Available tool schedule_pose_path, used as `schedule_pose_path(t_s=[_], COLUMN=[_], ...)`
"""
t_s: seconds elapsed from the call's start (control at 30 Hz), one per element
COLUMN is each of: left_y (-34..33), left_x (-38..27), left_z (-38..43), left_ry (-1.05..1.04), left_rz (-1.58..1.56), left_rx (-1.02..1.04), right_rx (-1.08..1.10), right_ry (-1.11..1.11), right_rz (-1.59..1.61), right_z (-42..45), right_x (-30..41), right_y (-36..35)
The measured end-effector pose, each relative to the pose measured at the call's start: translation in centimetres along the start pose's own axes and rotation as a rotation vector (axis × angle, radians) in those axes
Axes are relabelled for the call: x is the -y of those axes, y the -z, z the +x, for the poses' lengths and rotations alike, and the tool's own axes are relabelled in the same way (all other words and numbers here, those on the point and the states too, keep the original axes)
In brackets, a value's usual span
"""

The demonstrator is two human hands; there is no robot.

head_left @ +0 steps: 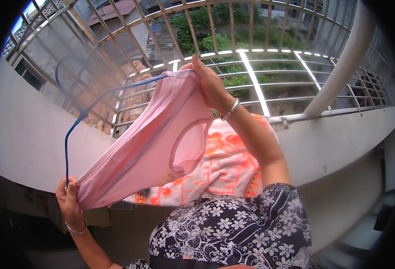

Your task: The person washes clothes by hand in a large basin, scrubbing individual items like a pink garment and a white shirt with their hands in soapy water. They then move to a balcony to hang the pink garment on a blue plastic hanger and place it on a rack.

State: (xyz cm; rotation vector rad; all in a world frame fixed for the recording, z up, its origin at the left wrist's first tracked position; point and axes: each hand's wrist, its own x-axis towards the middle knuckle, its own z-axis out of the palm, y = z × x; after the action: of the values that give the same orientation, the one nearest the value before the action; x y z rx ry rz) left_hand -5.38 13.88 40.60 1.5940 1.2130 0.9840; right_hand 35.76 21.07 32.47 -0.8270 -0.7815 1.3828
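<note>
A pink pair of briefs [143, 144] is stretched between my two hands, with a blue clothes hanger [83, 114] along its waistband. My left hand [69, 198] grips one waistband corner at the lower left, where the hanger's end runs into the fabric. Higher up, my right hand [207, 79] pinches the opposite corner, its thumb pointing up, over the hanger's other end. Both hanger tips are hidden by cloth and fingers. The hook of the hanger juts out to the upper left, blurred, and hangs on nothing. One leg opening faces toward me.
A towel with orange patterns [217, 164] drapes over the pale balcony wall [325, 144] behind the briefs. Metal security bars [251, 80] enclose the opening beyond. A thick white pipe [342, 64] rises at the right. Greenery and roofs lie outside.
</note>
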Motion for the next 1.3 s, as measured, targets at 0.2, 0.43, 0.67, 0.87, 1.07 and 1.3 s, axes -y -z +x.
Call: schedule_pose_path(t_s=[0.2,0.43,0.67,0.87,1.07,1.3], left_y=[-1.1,-5.5,-11.0,-12.7,-13.3,-14.6], left_x=[-0.2,-1.3,-2.4,-3.6,-3.5,-3.4], left_z=[0.7,4.8,7.3,7.6,8.5,10.2], left_ry=[-0.004,0.003,-0.007,0.022,0.068,-0.014], left_rz=[-0.138,-0.308,-0.645,-0.952,-1.043,-0.927], left_rx=[-0.136,-0.273,-0.015,0.072,0.157,0.284], right_rx=[-0.322,0.153,0.297,0.21,0.177,0.032], right_ry=[0.676,0.837,0.88,0.804,0.846,0.917], right_rz=[-0.655,-0.765,-0.946,-1.022,-1.192,-1.529], right_z=[-0.3,-5.0,-6.1,-6.4,-6.8,-6.7], right_x=[-1.4,-2.0,-2.9,-2.4,-0.8,0.6], right_y=[-0.3,-10.5,-15.6,-16.4,-16.6,-16.7])
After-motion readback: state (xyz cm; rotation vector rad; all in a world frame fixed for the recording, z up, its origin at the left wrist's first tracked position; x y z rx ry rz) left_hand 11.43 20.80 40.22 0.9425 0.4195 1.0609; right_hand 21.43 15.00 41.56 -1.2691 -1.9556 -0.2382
